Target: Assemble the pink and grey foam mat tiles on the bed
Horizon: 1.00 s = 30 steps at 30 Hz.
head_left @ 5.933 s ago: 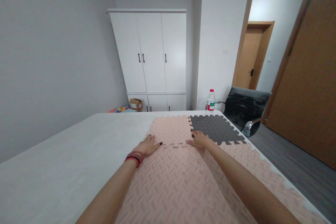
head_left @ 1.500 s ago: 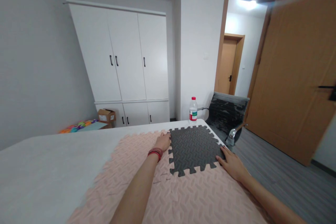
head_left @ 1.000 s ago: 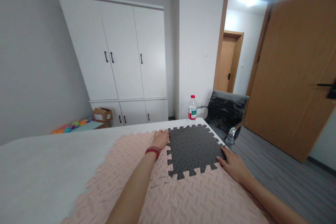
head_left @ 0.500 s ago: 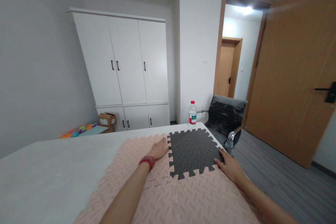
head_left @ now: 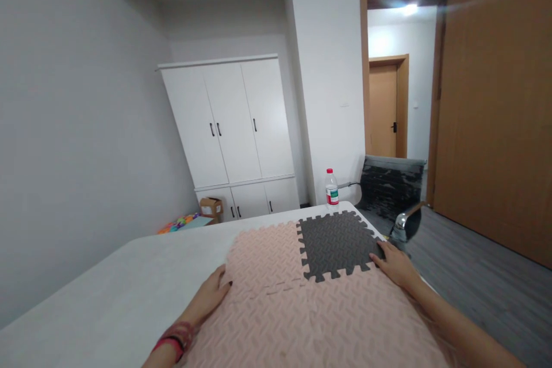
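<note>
Pink interlocking foam mats (head_left: 284,299) lie joined on a white table (head_left: 142,276). A dark grey foam tile (head_left: 334,241) is locked into their far right corner. My left hand (head_left: 212,293) lies flat with fingers stretched out at the left edge of the pink mats, a red band on its wrist. My right hand (head_left: 394,264) rests flat at the near right corner of the grey tile, fingers extended and touching its edge. Neither hand holds anything.
A water bottle (head_left: 331,188) with a red cap stands at the table's far right corner. A black chair (head_left: 390,192) sits beyond it. A white wardrobe (head_left: 237,132), a cardboard box (head_left: 211,207) and coloured toys (head_left: 176,223) are at the back left. An open wooden door (head_left: 491,115) is on the right.
My left hand has drawn back from the grey tile's left edge to the left edge of the pink mats. My right hand stays at the grey tile's corner. The view has pulled back.
</note>
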Each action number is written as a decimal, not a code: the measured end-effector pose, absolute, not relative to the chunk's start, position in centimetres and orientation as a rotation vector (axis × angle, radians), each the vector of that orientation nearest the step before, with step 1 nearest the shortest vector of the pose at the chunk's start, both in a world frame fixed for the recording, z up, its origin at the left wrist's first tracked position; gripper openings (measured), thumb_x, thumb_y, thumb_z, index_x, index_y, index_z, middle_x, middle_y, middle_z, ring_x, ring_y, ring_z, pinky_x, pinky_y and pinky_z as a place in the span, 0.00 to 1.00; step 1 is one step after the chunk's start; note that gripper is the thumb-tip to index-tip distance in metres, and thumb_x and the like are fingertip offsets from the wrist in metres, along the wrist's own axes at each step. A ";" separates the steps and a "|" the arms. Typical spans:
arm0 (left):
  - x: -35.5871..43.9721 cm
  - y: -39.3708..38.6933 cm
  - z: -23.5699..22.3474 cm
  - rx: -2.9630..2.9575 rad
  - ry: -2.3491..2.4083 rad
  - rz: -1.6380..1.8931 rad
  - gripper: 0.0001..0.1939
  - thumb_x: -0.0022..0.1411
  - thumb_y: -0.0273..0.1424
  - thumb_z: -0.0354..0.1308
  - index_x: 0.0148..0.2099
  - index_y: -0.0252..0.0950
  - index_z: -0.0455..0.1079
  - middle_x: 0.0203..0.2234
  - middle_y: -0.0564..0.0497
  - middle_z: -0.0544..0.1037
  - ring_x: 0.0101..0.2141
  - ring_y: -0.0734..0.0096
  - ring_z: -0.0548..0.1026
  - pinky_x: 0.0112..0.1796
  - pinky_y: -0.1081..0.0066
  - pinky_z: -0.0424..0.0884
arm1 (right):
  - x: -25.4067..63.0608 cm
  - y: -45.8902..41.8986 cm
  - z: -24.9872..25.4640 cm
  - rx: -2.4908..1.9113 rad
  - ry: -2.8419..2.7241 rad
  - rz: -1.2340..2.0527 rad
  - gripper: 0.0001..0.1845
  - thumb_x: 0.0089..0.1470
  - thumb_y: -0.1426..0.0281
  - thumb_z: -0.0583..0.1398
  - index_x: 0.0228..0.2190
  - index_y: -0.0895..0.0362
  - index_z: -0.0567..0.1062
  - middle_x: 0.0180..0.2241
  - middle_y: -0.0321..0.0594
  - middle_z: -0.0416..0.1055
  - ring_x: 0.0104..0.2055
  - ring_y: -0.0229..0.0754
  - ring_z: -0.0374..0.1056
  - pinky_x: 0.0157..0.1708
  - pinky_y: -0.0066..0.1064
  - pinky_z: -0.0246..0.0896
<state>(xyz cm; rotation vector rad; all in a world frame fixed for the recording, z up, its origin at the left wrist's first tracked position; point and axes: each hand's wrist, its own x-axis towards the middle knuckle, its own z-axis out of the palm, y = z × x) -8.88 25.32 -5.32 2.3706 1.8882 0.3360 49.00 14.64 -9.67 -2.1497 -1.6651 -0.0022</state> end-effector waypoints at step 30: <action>-2.1 4.8 -0.9 2.425 1.342 0.065 0.27 0.52 0.47 0.56 0.56 0.53 0.65 0.62 0.53 0.59 0.60 0.63 0.59 0.60 0.59 0.58 | 43.8 -0.3 -4.8 -1.900 -1.879 -0.019 0.28 0.55 0.60 0.45 0.54 0.53 0.67 0.57 0.43 0.63 0.55 0.46 0.63 0.57 0.39 0.54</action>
